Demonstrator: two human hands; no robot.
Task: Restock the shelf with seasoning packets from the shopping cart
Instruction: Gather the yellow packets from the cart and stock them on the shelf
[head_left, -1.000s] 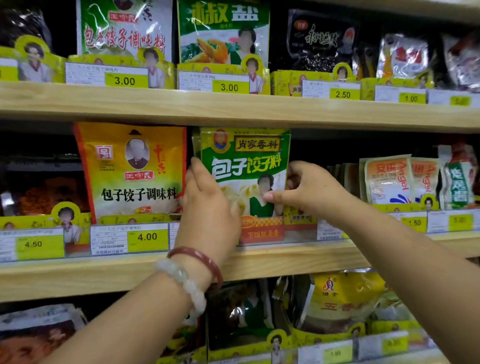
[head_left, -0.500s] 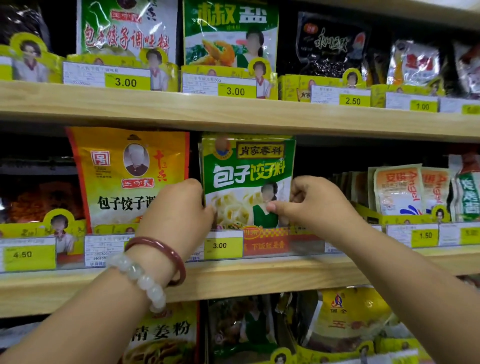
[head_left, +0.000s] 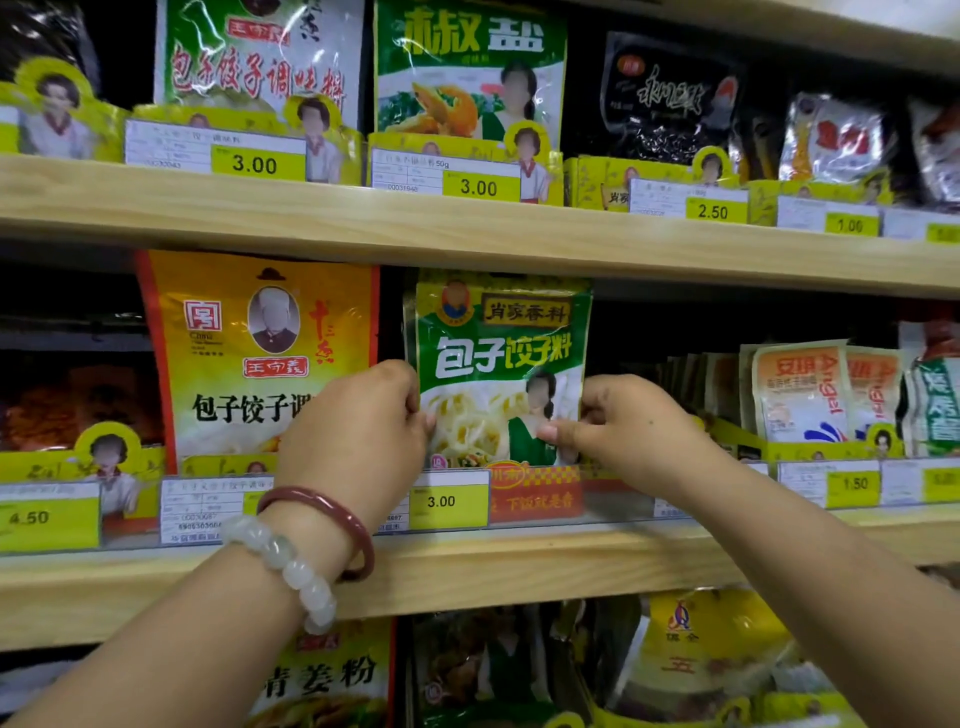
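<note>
Hands: both raised to the middle shelf (head_left: 467, 566), one at each side edge of a green seasoning packet (head_left: 501, 364).
Left hand (head_left: 358, 431): fingers curled shut, pinching the packet's left edge low down; wrist carries a red bangle (head_left: 322, 519) and a pale bead bracelet (head_left: 291, 566).
Left of left hand: orange-yellow packet (head_left: 249, 358) standing upright, its lower right corner hidden behind that hand; yellow price tag 4.50 (head_left: 31, 517) further left on the shelf rail.
Between hands: green seasoning packet, upright, facing out, top just under the upper shelf (head_left: 467, 228); yellow tag 3.00 (head_left: 441, 501) on the rail just below it.
Right hand (head_left: 628, 431): closed on the packet's right edge, thumb across the front face, other fingers bent behind.
Right of right hand: row of orange-white sachets (head_left: 800, 389) standing in a yellow tray; tag 1.50 (head_left: 854, 484) beneath.
Above hands: upper shelf with green packets and tags 3.00, 3.00, 2.50, 1.00.
Below hands: more packets, partly hidden by forearms.
</note>
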